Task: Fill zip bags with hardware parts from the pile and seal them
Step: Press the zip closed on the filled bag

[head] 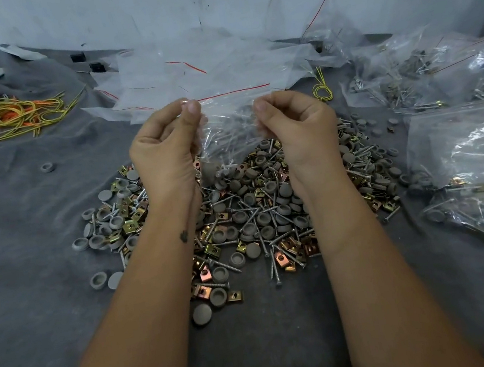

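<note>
We hold 1 clear zip bag (228,129) up above the pile of hardware parts (251,210), which serves as our landmark on the grey cloth (19,216). Our left hand (163,151) pinches the bag's upper edge between thumb and curled fingers, on the pile's far left side. Our right hand (298,127) pinches the same edge from the other side, its fingers curled round the plastic, above the pile's far right part. The bag's red seal line (233,92) runs between and beyond our 2 thumbs; we cannot tell whether it is pressed closed. Inside the bag hang screws and grey caps, gathered in its lower part, which dips close to the top of the pile.

The pile itself mixes grey round caps, silver screws and brass-coloured clips, and it lies between and beneath our 2 forearms. A few stray grey caps (102,279) sit just left of the pile. Beyond the pile, against the white wall, lies a heap of empty zip bags (186,72). To the right of the pile rest filled bags (469,155) holding screws and other parts. Far to the pile's left, a tangle of yellow and orange cords (1,117) lies on the cloth.
</note>
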`<move>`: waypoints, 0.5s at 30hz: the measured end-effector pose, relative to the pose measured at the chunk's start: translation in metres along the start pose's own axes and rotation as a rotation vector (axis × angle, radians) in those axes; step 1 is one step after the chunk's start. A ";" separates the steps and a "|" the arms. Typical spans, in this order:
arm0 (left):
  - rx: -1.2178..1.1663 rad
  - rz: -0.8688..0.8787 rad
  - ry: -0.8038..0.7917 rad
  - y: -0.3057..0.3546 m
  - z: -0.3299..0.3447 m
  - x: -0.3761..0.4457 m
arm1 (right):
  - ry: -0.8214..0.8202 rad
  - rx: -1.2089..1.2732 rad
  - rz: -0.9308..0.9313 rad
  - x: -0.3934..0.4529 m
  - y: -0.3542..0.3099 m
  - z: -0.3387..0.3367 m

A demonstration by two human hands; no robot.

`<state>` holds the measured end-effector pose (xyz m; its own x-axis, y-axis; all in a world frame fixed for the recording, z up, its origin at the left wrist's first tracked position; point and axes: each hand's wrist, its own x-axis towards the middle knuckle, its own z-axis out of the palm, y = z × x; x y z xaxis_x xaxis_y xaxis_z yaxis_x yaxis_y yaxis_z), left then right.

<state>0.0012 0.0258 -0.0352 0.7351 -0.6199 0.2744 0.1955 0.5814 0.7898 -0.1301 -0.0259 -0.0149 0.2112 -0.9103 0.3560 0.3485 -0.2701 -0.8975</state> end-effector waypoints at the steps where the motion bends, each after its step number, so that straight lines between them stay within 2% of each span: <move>1: 0.013 0.029 -0.003 -0.001 0.000 0.000 | -0.012 -0.008 0.000 0.000 0.000 0.001; 6: 0.084 0.085 -0.035 -0.001 0.001 0.000 | -0.022 -0.015 0.001 -0.002 -0.002 0.001; 12: 0.155 -0.143 -0.124 0.003 0.002 -0.005 | 0.014 0.033 0.028 -0.002 -0.003 -0.002; 15: 0.166 -0.140 -0.095 0.002 0.002 -0.005 | 0.024 0.041 0.036 -0.001 -0.003 -0.002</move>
<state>-0.0038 0.0293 -0.0338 0.6422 -0.7400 0.2000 0.1760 0.3963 0.9011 -0.1329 -0.0245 -0.0134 0.2025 -0.9266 0.3167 0.3782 -0.2243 -0.8981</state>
